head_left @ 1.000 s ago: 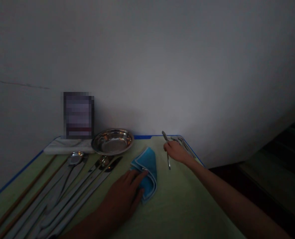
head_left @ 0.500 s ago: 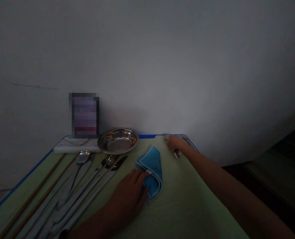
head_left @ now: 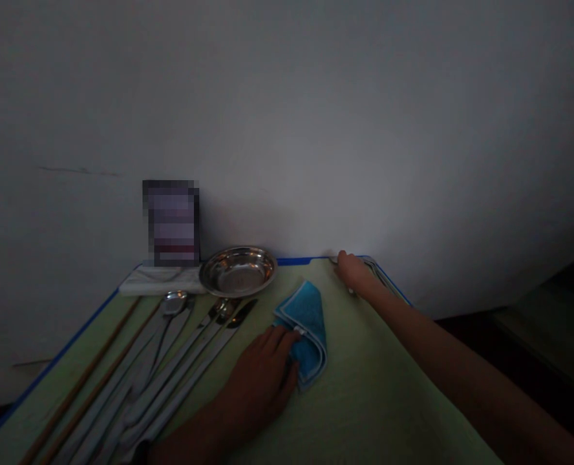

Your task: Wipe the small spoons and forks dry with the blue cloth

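Observation:
My left hand (head_left: 264,369) rests low over the table with its fingers closed on the near left edge of a folded blue cloth (head_left: 312,309) with pale trim. At the far right of the table my right hand (head_left: 357,274) is closed round a small metal spoon (head_left: 334,259). Only bits of the spoon show past the fingers, the rest being hidden by the hand. Just right of that hand, partly behind the wrist, lies more metal cutlery (head_left: 378,270) along the table edge.
A shiny steel bowl (head_left: 238,274) stands at the back edge, beside a white block (head_left: 163,281) with a blurred-out panel (head_left: 173,226) above it. Knives (head_left: 241,315), spoons (head_left: 175,300) and wooden chopsticks (head_left: 90,371) lie at left. Behind the green table (head_left: 364,387) rises a wall.
My right hand has shifted slightly toward the back edge with the spoon, bringing it nearer the cutlery there. My left hand stays on the cloth. The whole view has moved a little.

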### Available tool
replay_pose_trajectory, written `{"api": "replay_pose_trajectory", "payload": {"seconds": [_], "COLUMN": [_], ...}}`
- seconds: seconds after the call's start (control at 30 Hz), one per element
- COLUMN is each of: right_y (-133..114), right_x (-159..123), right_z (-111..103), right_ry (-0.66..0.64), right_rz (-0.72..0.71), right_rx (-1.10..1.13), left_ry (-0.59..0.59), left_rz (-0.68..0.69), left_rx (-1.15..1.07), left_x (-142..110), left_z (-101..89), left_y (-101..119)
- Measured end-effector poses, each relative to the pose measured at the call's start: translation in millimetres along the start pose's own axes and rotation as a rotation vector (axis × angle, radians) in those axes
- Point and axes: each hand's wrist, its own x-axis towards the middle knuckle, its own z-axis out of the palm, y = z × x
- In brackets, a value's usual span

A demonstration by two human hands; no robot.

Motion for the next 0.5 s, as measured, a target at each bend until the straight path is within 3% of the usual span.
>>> {"api": "replay_pose_trajectory", "payload": {"seconds": [0.17,0.27,0.37,0.5], "right_y": [-30,-46,-54,-57], "right_x": [-51,-79,-92,-97], "right_z": [13,31,44,46], "right_ry": [0.114,0.213,0.178,0.142], "right_rz": [-0.199,-0.368,-0.457,-0.474], "right_rx": [0.248,0.563,0.520,0.489], "left_ry": [-0.046,-0.063,-0.079,-0.133], "left_rz": [-0.123,-0.181,-0.285,-0.550], "left_rx": [0.016,0.083,0.199,0.404], "left_x": [2,5,7,3], "left_z": [-6.8,-17.8,-44.6,-100.2], "left_y": [8,10,-3,-46]}}
